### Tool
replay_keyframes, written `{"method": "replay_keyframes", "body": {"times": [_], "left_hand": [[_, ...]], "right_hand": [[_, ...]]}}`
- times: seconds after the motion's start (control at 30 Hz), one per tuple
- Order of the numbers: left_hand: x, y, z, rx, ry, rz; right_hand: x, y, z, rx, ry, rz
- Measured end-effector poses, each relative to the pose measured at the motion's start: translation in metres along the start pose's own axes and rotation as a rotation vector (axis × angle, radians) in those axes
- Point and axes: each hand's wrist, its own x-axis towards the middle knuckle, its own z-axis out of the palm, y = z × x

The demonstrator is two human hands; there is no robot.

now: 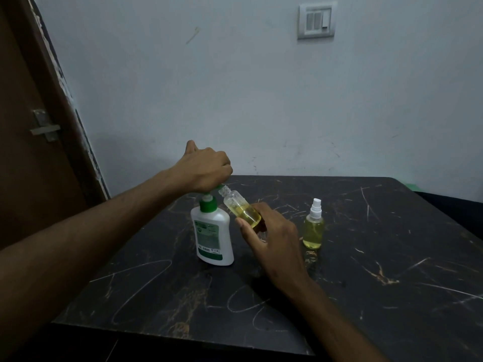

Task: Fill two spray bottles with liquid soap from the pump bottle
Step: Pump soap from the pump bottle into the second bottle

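Note:
A white pump bottle [213, 233] with a green collar and pump stands on the black table [366, 270]. My left hand [206, 168] is closed over the top of its pump head. My right hand [271, 239] holds a small clear spray bottle [241, 209] without its cap, tilted so that its open neck meets the pump nozzle. Yellow liquid lies in its lower part. A second spray bottle [313, 227], full of yellow liquid and closed with a white sprayer, stands upright to the right.
The table has a dark marbled top with pale scratches, and its front edge [183, 338] is close to me. A brown door with a latch [44, 126] is at the left. A switch plate [316, 20] hangs on the pale wall behind.

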Motion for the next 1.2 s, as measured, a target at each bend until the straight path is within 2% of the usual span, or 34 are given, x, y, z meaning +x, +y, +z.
{"method": "replay_keyframes", "body": {"times": [0.3,0.4,0.57,1.2], "left_hand": [[0.001,-0.001,-0.005,0.017,0.009,-0.005],[-0.001,0.001,-0.003,-0.022,-0.029,-0.023],[-0.001,0.001,-0.009,-0.061,0.007,-0.025],[-0.004,0.004,-0.008,-0.007,-0.035,-0.012]], "right_hand": [[0.000,0.001,0.000,-0.003,0.019,-0.011],[0.000,0.002,0.001,0.000,0.017,-0.012],[0.000,0.003,0.002,-0.002,0.015,-0.012],[0.000,0.003,0.001,-0.014,0.016,-0.015]]}}
